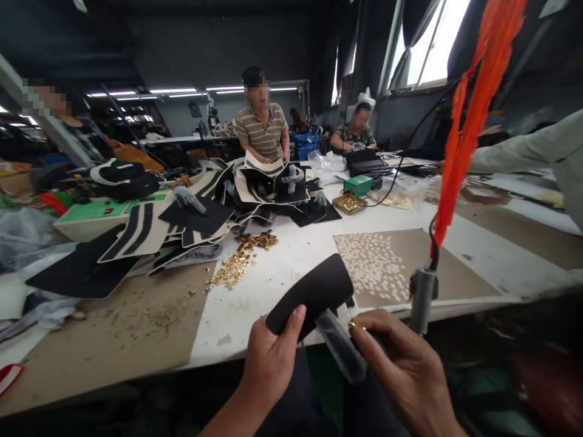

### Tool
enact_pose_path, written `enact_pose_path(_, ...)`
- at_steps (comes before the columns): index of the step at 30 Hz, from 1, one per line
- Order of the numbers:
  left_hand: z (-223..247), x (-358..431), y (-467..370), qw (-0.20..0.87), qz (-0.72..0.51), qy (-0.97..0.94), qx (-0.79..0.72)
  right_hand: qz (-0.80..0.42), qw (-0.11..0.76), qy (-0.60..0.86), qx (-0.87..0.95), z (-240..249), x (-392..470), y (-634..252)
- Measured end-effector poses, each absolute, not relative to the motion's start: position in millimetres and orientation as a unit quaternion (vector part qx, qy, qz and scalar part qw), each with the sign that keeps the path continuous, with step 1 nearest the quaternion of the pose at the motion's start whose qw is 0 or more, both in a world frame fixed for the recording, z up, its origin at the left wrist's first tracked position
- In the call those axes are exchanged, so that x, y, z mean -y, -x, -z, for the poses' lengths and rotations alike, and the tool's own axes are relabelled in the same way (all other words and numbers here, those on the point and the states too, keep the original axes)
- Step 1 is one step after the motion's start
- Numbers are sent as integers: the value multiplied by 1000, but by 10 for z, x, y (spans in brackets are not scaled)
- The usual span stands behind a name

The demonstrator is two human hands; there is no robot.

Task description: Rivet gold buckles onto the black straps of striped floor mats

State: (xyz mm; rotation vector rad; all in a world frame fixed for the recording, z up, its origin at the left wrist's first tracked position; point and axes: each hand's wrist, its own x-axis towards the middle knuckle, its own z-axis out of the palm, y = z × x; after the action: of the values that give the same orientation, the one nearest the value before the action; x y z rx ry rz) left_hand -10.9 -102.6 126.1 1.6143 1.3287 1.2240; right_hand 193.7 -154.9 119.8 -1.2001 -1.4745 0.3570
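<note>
Left hand (272, 355) closed on the lower left end of a curved black panel (314, 288), thumb flat on the upper face and the other fingers mostly hidden beneath; the panel extends up and to the right from this grip, above the near edge of the white table (218, 334). Right of the thumb, a plastic-wrapped strip (341, 349) slants downward from the panel, between the two hands. Farther right, the right hand (403, 358) pinches a small gold fitting (355, 326) between thumb and index fingertip, just beside the panel; whether fitting and panel touch cannot be told. Surroundings, left to right: a heap of black and cream pieces (139, 230); loose gold fittings (234, 267) beyond the left hand; pale rings (376, 267) spread on a brown sheet (449, 264); and a metal cylinder (423, 300) hanging upright below an orange strip (462, 127), near the right hand
</note>
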Motion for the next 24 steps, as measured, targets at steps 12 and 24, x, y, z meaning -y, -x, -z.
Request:
enact_pose_path(12, -1286, 1248, 84, 400, -487, -608, -483, -42, 541, 447, 711, -1325, 1313, -1697)
enact_pose_path(24, -1259, 1336, -184, 322, -547, -663, -398, 42, 524, 471, 708, -1259, 1378, -1814)
